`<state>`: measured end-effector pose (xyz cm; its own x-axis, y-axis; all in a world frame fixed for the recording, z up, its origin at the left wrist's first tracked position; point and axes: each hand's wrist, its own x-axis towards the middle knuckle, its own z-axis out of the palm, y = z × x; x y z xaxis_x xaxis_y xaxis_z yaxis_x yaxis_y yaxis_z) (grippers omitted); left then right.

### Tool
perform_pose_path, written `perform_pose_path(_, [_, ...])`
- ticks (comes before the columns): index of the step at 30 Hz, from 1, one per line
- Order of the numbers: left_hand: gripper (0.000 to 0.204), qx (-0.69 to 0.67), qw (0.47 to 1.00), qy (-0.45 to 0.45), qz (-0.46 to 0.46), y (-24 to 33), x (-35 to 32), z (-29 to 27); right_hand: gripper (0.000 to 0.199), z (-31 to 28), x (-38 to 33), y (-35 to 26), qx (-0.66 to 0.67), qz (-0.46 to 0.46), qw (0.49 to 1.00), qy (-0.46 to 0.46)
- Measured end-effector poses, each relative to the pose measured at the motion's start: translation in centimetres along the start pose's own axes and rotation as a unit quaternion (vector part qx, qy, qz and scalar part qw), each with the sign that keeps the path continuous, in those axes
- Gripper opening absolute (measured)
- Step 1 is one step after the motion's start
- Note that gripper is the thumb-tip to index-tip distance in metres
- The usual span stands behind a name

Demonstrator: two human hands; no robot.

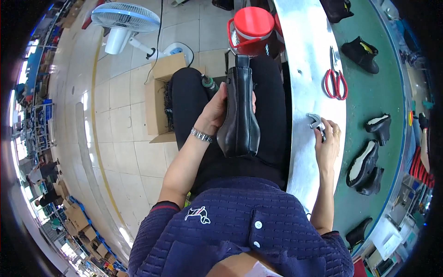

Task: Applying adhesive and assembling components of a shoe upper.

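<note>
My left hand (215, 110) is wrapped around a black leather boot (238, 108), held upright above my lap between my thighs. Its fingertips show at the boot's right side. On the metal bench to the right, my right hand (329, 138) has its fingers closed on a small silver hand tool (315, 121) with a curved head and a dark handle. Most of that handle is hidden under the fingers, so its exact kind cannot be made out. Farther along the same bench lie red-handled scissors (336, 82).
Black boots (363, 167) stand along a green belt (357, 104) beyond the metal bench (304, 161). A red lidded bucket (254, 23) stands ahead. To the left are an open cardboard box (156, 111) and a fan (124, 21). A green bottle (208, 81) is by my left thigh.
</note>
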<state>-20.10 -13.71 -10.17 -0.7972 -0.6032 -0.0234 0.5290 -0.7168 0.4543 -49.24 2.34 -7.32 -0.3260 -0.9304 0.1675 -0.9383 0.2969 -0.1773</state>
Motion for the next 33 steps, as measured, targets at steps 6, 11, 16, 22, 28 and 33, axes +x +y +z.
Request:
perform_pose_path(6, [0.082, 0.027, 1.000, -0.013, -0.005, 0.5, 0.7, 0.5, 0.073, -0.1, 0.7, -8.3, 0.430, -0.108, 0.882, -0.161])
perform_pose_path(11, [0.056, 0.107, 0.994, 0.004, -0.025, -0.2, 3.3, 1.1, 0.106, 0.2, -0.1, -10.5, 0.514, -0.154, 0.828, -0.164])
perform_pose_path(16, [0.068, -0.106, 0.993, 0.031, -0.045, -0.4, 3.9, 5.4, 0.099, 2.3, -0.6, -11.8, 0.693, 0.018, 0.661, -0.288])
perform_pose_path(22, [0.057, 0.409, 0.911, 0.035, -0.046, -0.1, 7.1, 9.6, 0.071, -1.4, -1.3, -5.3, 0.760, 0.212, 0.596, -0.147])
perform_pose_path(28, [0.046, 0.420, 0.902, 0.043, -0.091, 0.5, 4.9, 6.0, 0.073, -4.4, 5.0, 5.5, 0.568, 0.383, 0.705, 0.183])
perform_pose_path(33, [0.038, 0.354, 0.929, 0.051, -0.099, 1.0, 4.2, 6.6, 0.077, 0.4, 9.3, 16.5, 0.273, 0.365, 0.866, 0.204])
